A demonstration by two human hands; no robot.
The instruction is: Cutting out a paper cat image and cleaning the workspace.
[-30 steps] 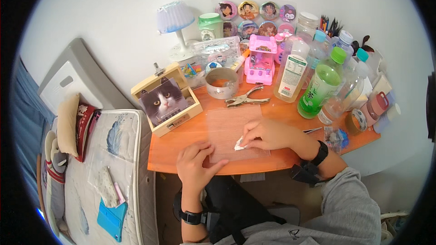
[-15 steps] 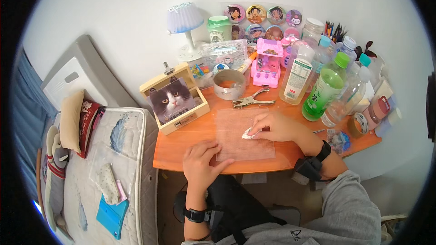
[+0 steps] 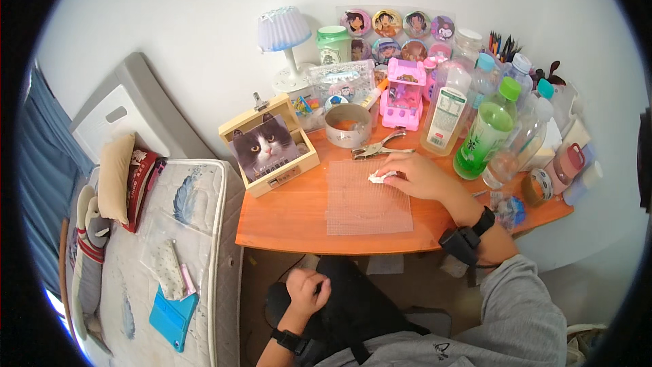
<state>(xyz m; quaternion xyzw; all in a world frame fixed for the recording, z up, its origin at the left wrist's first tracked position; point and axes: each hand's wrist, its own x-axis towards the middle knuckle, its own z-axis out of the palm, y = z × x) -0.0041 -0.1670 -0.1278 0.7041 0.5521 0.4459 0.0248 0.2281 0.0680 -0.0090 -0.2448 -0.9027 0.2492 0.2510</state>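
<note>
A crumpled white tissue (image 3: 381, 177) is pinched in the fingers of my right hand (image 3: 422, 174). It presses on the upper part of a clear, square sheet with a fine grid (image 3: 367, 212), which lies flat on the orange wooden desk (image 3: 282, 221). Off the desk's front edge, over my lap, my left hand (image 3: 308, 290) hangs with its fingers curled in and nothing visible in them. Just beyond the sheet lies a metal hand punch or pliers-like tool (image 3: 380, 146), near my right fingertips.
A wooden box with a cat picture (image 3: 266, 149) stands left of the sheet. Behind are a tape roll (image 3: 348, 126), a pink toy machine (image 3: 403, 98) and a lamp (image 3: 284, 30). Several bottles, one green (image 3: 485, 132), crowd the right. A mattress (image 3: 197, 231) adjoins the left.
My left hand has left the sheet and dropped back over my lap, its fingers curling in. My right hand has moved the tissue slightly farther up the sheet.
</note>
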